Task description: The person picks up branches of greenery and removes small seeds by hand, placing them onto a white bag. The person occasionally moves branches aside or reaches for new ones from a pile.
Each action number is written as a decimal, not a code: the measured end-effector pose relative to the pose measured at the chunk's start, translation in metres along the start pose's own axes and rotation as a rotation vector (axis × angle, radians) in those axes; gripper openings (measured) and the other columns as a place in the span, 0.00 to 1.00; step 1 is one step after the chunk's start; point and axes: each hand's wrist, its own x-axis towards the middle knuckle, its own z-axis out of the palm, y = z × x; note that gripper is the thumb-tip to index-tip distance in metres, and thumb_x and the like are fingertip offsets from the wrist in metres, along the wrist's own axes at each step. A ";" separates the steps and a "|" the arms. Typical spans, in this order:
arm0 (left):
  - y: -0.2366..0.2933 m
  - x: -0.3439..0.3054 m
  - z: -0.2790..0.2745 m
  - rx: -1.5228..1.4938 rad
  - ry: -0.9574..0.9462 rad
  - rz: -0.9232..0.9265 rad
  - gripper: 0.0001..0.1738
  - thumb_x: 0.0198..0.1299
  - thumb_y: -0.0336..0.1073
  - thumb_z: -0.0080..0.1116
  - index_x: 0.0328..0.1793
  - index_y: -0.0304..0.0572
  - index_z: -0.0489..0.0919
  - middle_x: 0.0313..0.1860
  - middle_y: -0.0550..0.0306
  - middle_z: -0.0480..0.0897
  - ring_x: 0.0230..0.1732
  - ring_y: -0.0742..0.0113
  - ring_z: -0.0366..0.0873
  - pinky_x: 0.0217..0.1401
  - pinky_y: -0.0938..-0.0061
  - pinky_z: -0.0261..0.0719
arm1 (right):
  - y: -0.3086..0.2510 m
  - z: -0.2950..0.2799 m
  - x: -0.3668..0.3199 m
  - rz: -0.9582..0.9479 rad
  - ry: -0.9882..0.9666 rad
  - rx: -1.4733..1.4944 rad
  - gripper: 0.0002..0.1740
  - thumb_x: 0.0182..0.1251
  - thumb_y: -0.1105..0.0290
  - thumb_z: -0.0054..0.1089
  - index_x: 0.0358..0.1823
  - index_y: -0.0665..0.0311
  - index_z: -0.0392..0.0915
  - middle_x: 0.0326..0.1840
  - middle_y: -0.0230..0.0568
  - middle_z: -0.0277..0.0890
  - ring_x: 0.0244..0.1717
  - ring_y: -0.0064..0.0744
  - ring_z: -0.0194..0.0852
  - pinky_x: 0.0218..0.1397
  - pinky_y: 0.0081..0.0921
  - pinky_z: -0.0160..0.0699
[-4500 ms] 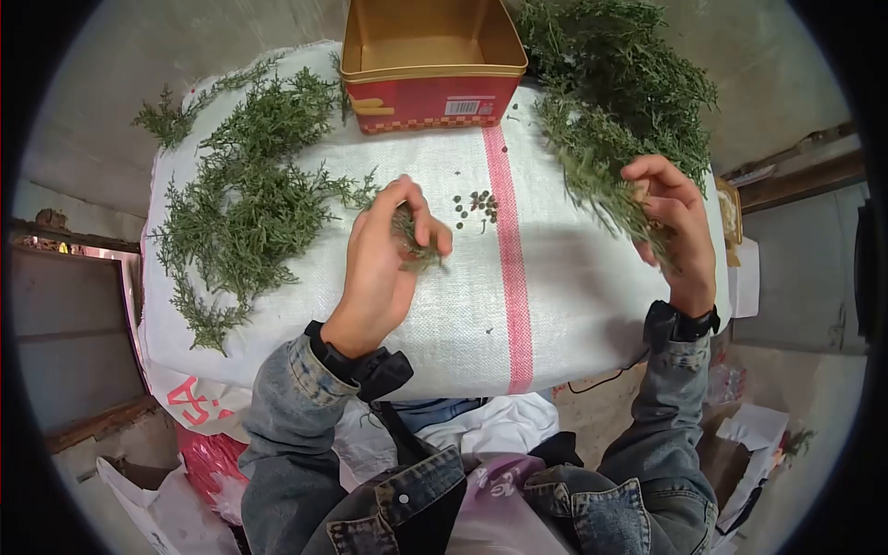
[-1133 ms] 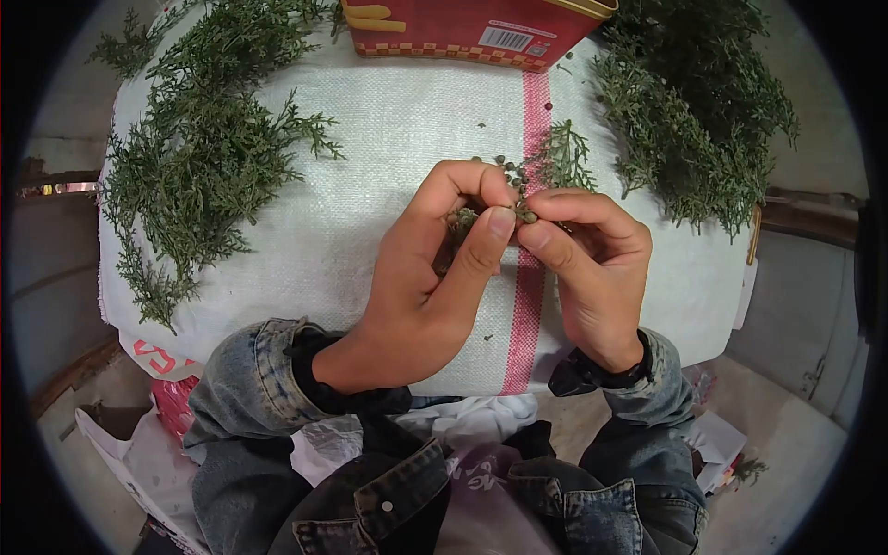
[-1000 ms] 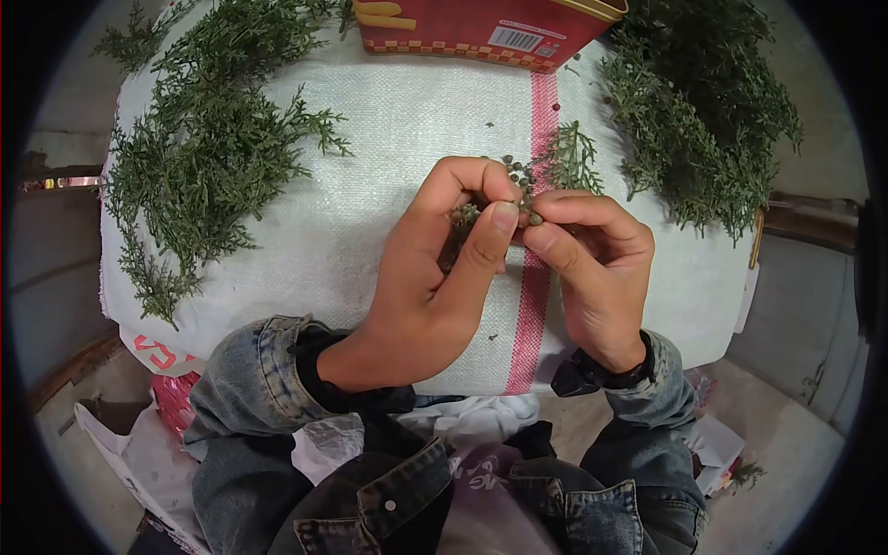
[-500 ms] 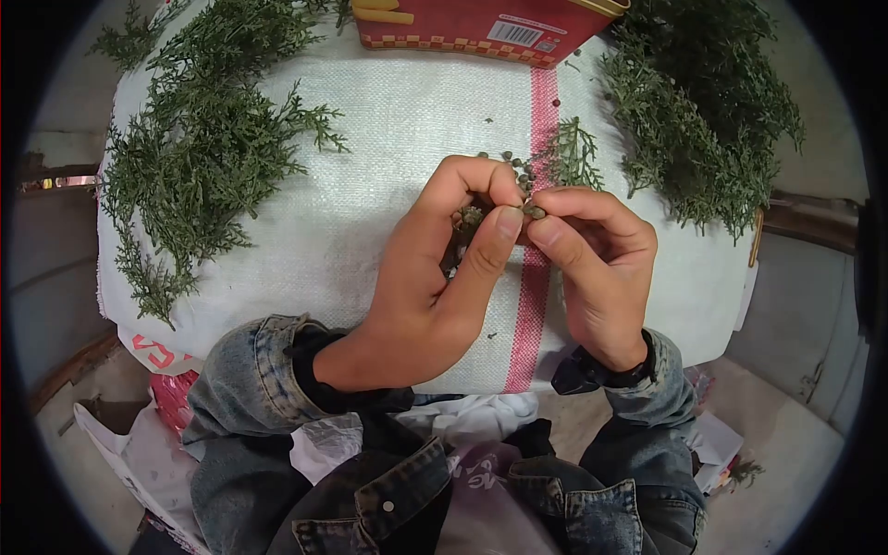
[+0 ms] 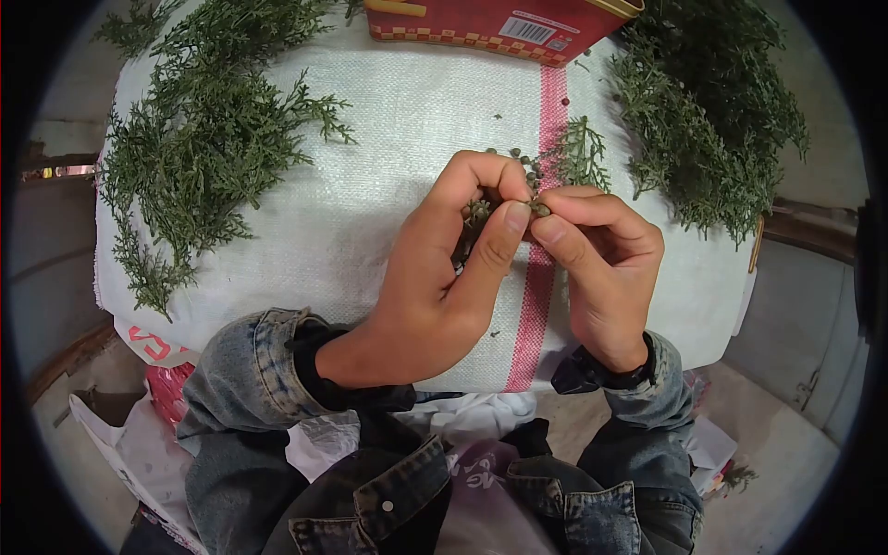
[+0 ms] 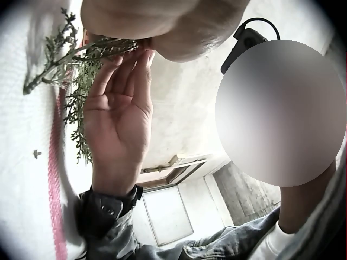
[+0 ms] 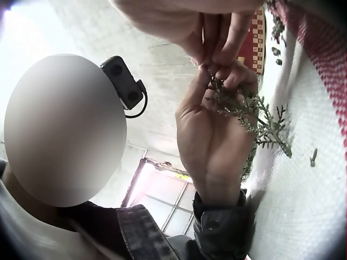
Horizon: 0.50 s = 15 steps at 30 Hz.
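Note:
In the head view my left hand [image 5: 435, 287] holds a green evergreen sprig, mostly hidden behind its fingers. The right wrist view shows the sprig [image 7: 265, 127] sticking out below that hand, its cut stem end close over the white cloth. At the left hand's thumb tip, my right hand [image 5: 606, 268] pinches a small round greenish cone [image 5: 539, 210] between thumb and forefinger. Just beyond the fingers lie several small loose cones [image 5: 515, 152], partly covered by the hands. Beside them a short sprig [image 5: 581, 153] lies across the pink stripe.
A white woven sack [image 5: 407, 102] with a pink stripe [image 5: 530, 319] forms the work surface. Leafy branches are heaped at left [image 5: 203, 139], and a darker heap of branches [image 5: 712, 111] lies at right. A red tin box [image 5: 462, 23] stands at the far edge.
Since the oldest frame, both hands have come together over the middle and a short sprig has appeared by the cones. Over the last second the fingers shift only slightly at the pinched cone.

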 end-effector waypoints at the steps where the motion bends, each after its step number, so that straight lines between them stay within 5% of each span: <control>1: 0.000 0.000 0.000 0.001 0.002 -0.001 0.03 0.73 0.28 0.46 0.49 0.39 0.68 0.33 0.69 0.65 0.31 0.85 0.57 0.33 0.86 0.57 | -0.001 0.001 0.000 0.002 -0.001 0.001 0.13 0.63 0.87 0.61 0.49 0.77 0.80 0.47 0.51 0.81 0.45 0.29 0.82 0.50 0.21 0.83; 4: 0.000 -0.001 0.002 -0.004 0.013 -0.004 0.03 0.73 0.28 0.46 0.49 0.38 0.68 0.33 0.68 0.65 0.31 0.85 0.57 0.33 0.86 0.57 | -0.007 0.006 -0.001 0.089 0.060 -0.049 0.11 0.62 0.85 0.63 0.46 0.72 0.81 0.47 0.44 0.81 0.45 0.27 0.80 0.52 0.22 0.79; 15: 0.004 0.000 0.001 0.008 -0.054 -0.026 0.07 0.75 0.32 0.43 0.53 0.37 0.66 0.40 0.60 0.71 0.32 0.80 0.68 0.34 0.83 0.68 | -0.005 0.003 0.000 0.064 0.022 0.047 0.12 0.63 0.87 0.61 0.47 0.76 0.80 0.47 0.50 0.81 0.42 0.30 0.82 0.46 0.22 0.84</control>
